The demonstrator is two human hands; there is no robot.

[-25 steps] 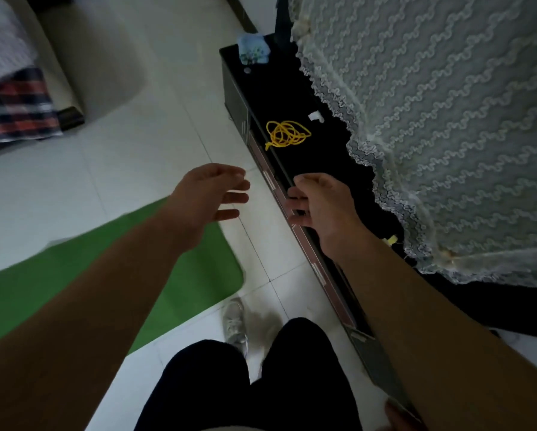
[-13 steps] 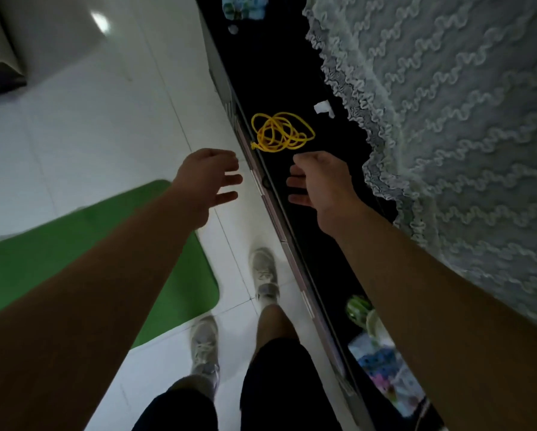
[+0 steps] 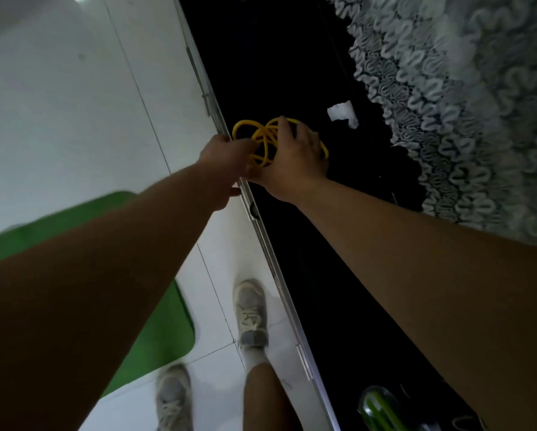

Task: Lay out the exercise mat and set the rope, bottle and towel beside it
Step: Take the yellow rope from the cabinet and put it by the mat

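The right grip (image 3: 292,160) curls over the yellow rope (image 3: 259,136), fingers clamped on its loops; the left grip (image 3: 223,157) touches the coil's other side, whether closed I cannot tell. Beneath both lies the black tabletop (image 3: 276,57). Right of the grips hangs a lace cover (image 3: 463,104). Back from the left grip, on the floor (image 3: 59,119), lies the green mat (image 3: 164,331).

Narrow lane on the cabinet top, lace closing the right side.
Lace cloth (image 3: 463,104) overhangs the black cabinet top (image 3: 261,73) along its right. A white scrap (image 3: 342,112) lies near the yellow rope (image 3: 261,141), where the left hand (image 3: 226,157) and right hand (image 3: 295,160) crowd together. Bare black surface beyond, and nearer down to the green bottle (image 3: 379,409). Tiled floor (image 3: 74,104) to the left is open.
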